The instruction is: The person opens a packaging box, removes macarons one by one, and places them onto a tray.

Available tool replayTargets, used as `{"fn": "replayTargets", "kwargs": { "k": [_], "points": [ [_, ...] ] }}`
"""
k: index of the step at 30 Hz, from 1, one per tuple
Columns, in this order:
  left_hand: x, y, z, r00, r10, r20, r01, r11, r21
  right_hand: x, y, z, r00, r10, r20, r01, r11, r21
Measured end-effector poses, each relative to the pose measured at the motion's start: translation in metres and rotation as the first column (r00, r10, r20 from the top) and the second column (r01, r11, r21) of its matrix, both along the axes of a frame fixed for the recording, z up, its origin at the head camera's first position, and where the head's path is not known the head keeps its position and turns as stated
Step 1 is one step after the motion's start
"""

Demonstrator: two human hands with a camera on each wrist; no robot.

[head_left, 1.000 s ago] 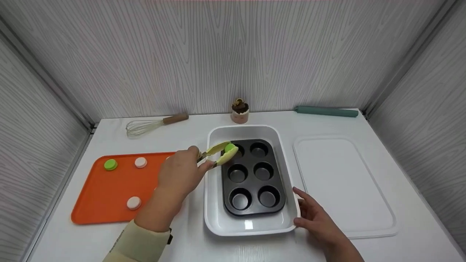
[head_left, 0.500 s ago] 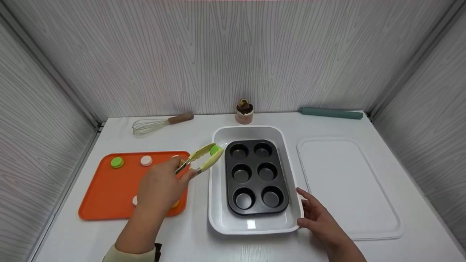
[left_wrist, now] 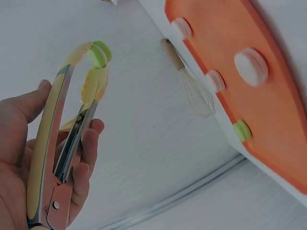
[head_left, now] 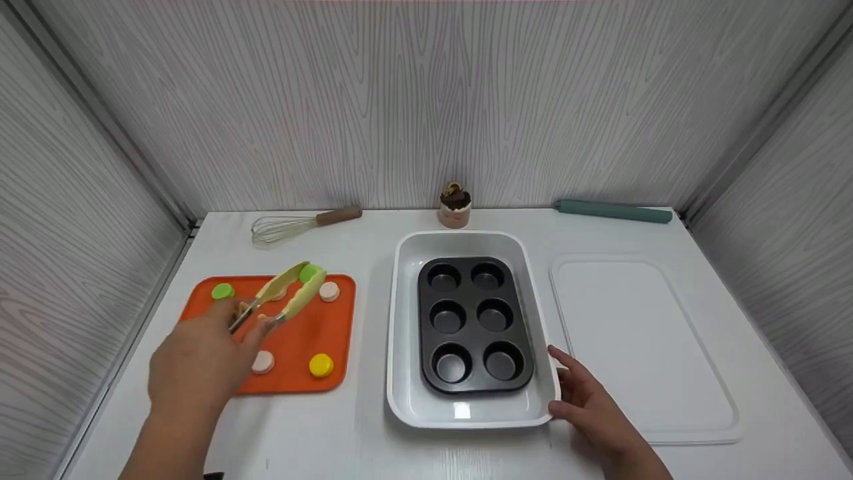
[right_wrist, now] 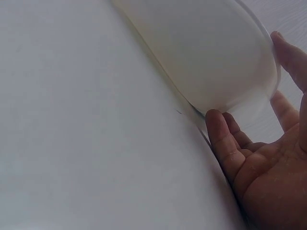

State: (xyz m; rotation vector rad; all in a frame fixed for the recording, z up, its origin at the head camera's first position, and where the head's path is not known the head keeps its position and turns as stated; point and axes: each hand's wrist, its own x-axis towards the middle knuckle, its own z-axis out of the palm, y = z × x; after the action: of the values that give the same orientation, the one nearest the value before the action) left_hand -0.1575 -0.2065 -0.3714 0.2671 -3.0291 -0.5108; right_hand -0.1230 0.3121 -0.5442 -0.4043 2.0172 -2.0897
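In the head view, my left hand holds yellow-tipped tongs over the orange tray. A green macaron is pinched between the tong tips, clear of the tray in the left wrist view. On the tray lie another green macaron, a yellow one and several pale pink ones. With thumb and index finger, my right hand touches the right side of a deep white pan. A dark muffin tin sits inside it; no macarons show in its cups.
Along the back lie a whisk with a brown handle and a green rolling pin. A small cupcake figure stands between them. A flat white lid lies right of the pan.
My left hand has carried the tongs and green macaron leftward from over the muffin tin to above the orange tray. My right hand stays at the white pan's side.
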Motion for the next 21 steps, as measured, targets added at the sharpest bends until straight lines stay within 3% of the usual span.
{"fn": "replayTargets", "kwargs": {
  "k": [6, 10, 15, 18, 21],
  "points": [
    [0.021, -0.043, 0.009, 0.997, 0.033, -0.064, -0.034, 0.999, -0.018, 0.001, 0.003, -0.001, 0.999, -0.025, 0.035, 0.025, 0.999, 0.024],
    [0.032, -0.063, 0.004, 0.992, 0.1, -0.079, -0.102, 0.995, -0.022, 0.001, 0.004, -0.001, 0.997, -0.048, 0.062, 0.046, 0.998, 0.031],
    [0.04, -0.08, -0.01, 0.982, 0.187, -0.024, -0.187, 0.982, -0.029, 0.0, 0.003, -0.002, 1.0, -0.013, 0.021, 0.013, 1.0, 0.006],
    [0.041, -0.089, -0.018, 0.968, 0.243, 0.068, -0.24, 0.97, -0.048, -0.001, 0.003, -0.003, 1.0, 0.014, -0.015, -0.014, 1.0, -0.006],
    [0.043, -0.099, -0.028, 0.958, 0.257, 0.129, -0.253, 0.966, -0.05, -0.001, 0.002, -0.002, 0.999, 0.017, -0.031, -0.017, 1.0, -0.009]
  ]
}}
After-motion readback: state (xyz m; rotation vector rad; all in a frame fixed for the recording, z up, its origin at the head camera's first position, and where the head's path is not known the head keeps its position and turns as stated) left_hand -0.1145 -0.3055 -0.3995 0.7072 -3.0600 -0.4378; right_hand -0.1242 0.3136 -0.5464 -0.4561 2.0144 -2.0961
